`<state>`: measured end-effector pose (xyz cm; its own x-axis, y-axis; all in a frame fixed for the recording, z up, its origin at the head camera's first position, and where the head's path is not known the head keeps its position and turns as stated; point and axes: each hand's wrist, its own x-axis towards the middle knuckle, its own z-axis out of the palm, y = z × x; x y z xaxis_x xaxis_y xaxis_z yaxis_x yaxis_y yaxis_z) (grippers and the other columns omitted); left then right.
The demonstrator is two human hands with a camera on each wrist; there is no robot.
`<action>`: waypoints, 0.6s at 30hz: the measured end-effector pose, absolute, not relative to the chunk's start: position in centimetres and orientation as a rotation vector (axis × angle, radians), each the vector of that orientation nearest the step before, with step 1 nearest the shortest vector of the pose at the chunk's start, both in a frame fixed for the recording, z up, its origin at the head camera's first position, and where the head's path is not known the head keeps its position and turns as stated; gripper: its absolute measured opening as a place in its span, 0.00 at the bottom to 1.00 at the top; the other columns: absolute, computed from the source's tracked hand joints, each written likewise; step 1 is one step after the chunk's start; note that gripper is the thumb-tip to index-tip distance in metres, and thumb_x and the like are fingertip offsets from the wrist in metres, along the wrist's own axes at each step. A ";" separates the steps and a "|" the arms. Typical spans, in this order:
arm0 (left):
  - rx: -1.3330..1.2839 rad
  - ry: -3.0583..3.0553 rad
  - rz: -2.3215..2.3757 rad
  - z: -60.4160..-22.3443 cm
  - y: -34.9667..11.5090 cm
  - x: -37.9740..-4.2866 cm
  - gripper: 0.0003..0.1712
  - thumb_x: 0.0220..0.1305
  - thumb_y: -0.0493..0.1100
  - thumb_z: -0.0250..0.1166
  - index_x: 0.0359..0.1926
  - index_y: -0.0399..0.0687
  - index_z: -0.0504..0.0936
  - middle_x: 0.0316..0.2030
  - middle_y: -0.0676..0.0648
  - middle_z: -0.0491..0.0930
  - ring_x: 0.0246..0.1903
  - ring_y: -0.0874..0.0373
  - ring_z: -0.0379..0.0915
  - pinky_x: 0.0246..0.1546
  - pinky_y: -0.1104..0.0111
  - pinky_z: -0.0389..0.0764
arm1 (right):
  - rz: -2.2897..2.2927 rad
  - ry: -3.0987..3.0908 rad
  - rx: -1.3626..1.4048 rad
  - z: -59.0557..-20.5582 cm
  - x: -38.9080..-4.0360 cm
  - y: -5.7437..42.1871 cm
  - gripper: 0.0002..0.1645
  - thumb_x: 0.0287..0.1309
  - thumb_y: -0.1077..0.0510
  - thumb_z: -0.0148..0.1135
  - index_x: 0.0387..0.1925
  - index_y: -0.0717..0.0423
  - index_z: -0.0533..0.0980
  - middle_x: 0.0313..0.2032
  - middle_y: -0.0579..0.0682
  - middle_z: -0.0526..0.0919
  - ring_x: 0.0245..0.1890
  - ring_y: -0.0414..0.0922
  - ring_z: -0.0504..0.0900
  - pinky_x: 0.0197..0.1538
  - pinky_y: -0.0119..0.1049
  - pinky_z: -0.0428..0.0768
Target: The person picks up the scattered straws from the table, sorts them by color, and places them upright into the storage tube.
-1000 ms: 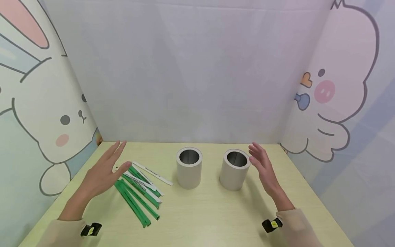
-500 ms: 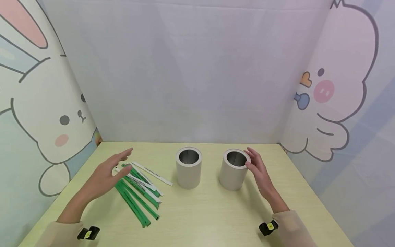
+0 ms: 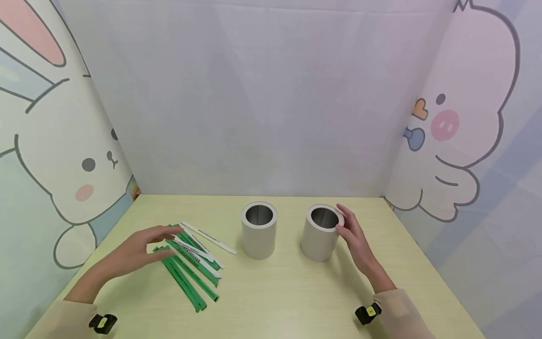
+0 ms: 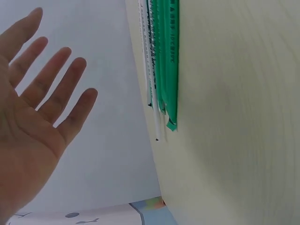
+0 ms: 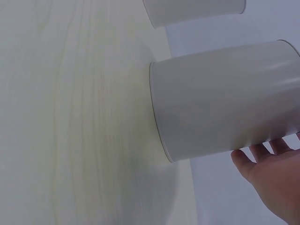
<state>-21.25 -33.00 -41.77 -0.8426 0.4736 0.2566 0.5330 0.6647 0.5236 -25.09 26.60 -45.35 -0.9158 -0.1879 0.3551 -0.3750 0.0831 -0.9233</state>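
Observation:
Two white cylindrical holders with thick rims and dark grey insides, the left one (image 3: 259, 242) and the right one (image 3: 318, 245), stand upright side by side. My right hand (image 3: 360, 242) is at the right holder's far right side, its fingertips at the outer wall near the rim. In the right wrist view those fingers (image 5: 242, 161) lie along the wall, not wrapped round it. Several long, thin wrapped straws, green (image 3: 184, 282) and white (image 3: 209, 238), lie fanned out on the table. Over their far-left ends hovers my left hand (image 3: 131, 252), thumb and fingers apart, holding nothing.
Everything stands on a pale wood-grain table (image 3: 271, 306). A plain light cloth (image 3: 262, 103) hangs behind it, with cartoon-printed cloths at the left (image 3: 63, 141) and right (image 3: 466, 117) sides. Each sleeve cuff carries a small black device, one at the left (image 3: 103, 323), one at the right (image 3: 368, 313).
My left hand has come down towards the straws, its fingers tilting to the right. My right hand has moved left up to the right holder. Holders and straws stay put.

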 end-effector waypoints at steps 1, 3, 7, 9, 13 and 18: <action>-0.858 -2.787 -0.931 -42.0 -33.3 -21.3 0.31 0.71 0.50 0.73 0.72 0.62 0.77 0.64 0.53 0.82 0.60 0.55 0.81 0.59 0.69 0.82 | 1.954 -2.200 0.580 -45.4 -25.1 26.6 0.36 0.83 0.58 0.46 0.83 0.60 0.49 0.76 0.69 0.61 0.74 0.50 0.64 0.67 0.20 0.69; -0.889 -2.806 -0.951 -42.4 -33.9 -21.4 0.31 0.69 0.50 0.75 0.70 0.62 0.78 0.63 0.53 0.82 0.59 0.58 0.81 0.58 0.68 0.82 | 1.956 -2.205 0.580 -45.4 -25.1 26.6 0.36 0.83 0.58 0.46 0.83 0.60 0.49 0.76 0.68 0.60 0.75 0.50 0.63 0.67 0.20 0.68; -0.965 -2.841 -1.015 -43.0 -34.6 -21.6 0.30 0.67 0.47 0.76 0.69 0.57 0.80 0.61 0.48 0.83 0.56 0.59 0.81 0.56 0.68 0.83 | 1.955 -2.214 0.584 -45.4 -25.2 26.6 0.37 0.83 0.58 0.46 0.83 0.61 0.48 0.77 0.67 0.60 0.75 0.50 0.63 0.67 0.19 0.68; -1.019 -2.852 -1.051 -43.2 -34.8 -21.8 0.30 0.68 0.46 0.75 0.69 0.54 0.80 0.62 0.45 0.83 0.56 0.59 0.81 0.56 0.67 0.83 | 1.957 -2.213 0.590 -45.4 -25.2 26.6 0.37 0.83 0.58 0.46 0.83 0.61 0.47 0.77 0.67 0.59 0.75 0.50 0.63 0.67 0.19 0.68; -1.129 -2.878 -1.126 -43.7 -35.0 -22.1 0.29 0.70 0.43 0.73 0.70 0.49 0.80 0.63 0.43 0.83 0.59 0.57 0.81 0.56 0.68 0.83 | 1.957 -2.215 0.599 -45.4 -25.2 26.6 0.37 0.83 0.59 0.47 0.84 0.61 0.47 0.77 0.67 0.59 0.74 0.47 0.63 0.67 0.19 0.68; -1.270 -2.885 -1.202 -44.1 -35.0 -22.4 0.24 0.70 0.40 0.73 0.65 0.45 0.82 0.59 0.42 0.85 0.58 0.55 0.82 0.56 0.67 0.84 | 1.946 -2.233 0.592 -45.3 -25.2 26.6 0.37 0.83 0.59 0.47 0.84 0.58 0.48 0.78 0.66 0.58 0.74 0.44 0.64 0.67 0.19 0.68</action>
<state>-22.44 -34.98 -44.10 -0.6935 0.7173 0.0678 0.5532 0.4698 0.6879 -25.18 26.62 -45.31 -0.9160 -0.2108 0.3412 -0.3668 0.0965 -0.9253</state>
